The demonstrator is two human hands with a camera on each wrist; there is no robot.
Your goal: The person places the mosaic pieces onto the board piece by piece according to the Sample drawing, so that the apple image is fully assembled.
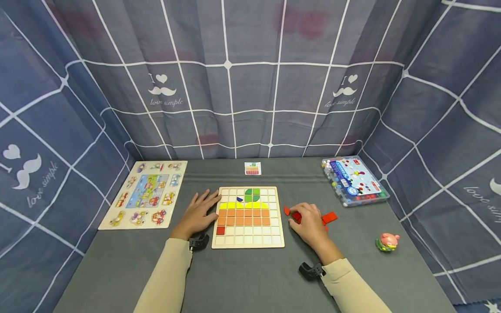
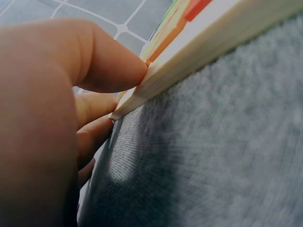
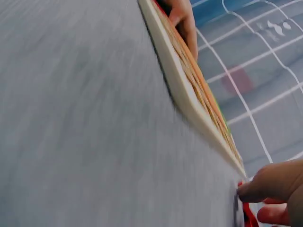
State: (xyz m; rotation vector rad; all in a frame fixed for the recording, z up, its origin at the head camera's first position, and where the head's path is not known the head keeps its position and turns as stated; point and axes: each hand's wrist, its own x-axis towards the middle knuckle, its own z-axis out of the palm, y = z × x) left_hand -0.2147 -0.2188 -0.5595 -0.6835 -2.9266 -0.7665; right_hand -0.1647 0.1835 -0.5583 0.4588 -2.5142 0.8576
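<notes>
A wooden grid board (image 1: 275,239) lies flat on the table, holding green, yellow and orange tiles, one blue piece (image 1: 239,199) and a red tile (image 1: 221,231) at lower left. My left hand (image 1: 198,214) rests along the board's left edge, thumb and fingers spread; in the left wrist view the thumb (image 2: 118,71) touches its side. To the right of the board, my right hand (image 1: 309,221) is over loose red tiles (image 1: 329,217), thumb and fingertips apart around some of them. The right wrist view shows red pieces (image 3: 249,216) by those fingertips, partly hidden.
A small pattern card (image 1: 252,168) lies beyond the board. The wooden picture puzzle (image 1: 174,174) is at left. At right are a clear plastic case (image 1: 354,180) of coloured beads and a small pink figurine (image 1: 388,241). Grid-patterned curtains (image 1: 250,87) border the table's back and sides.
</notes>
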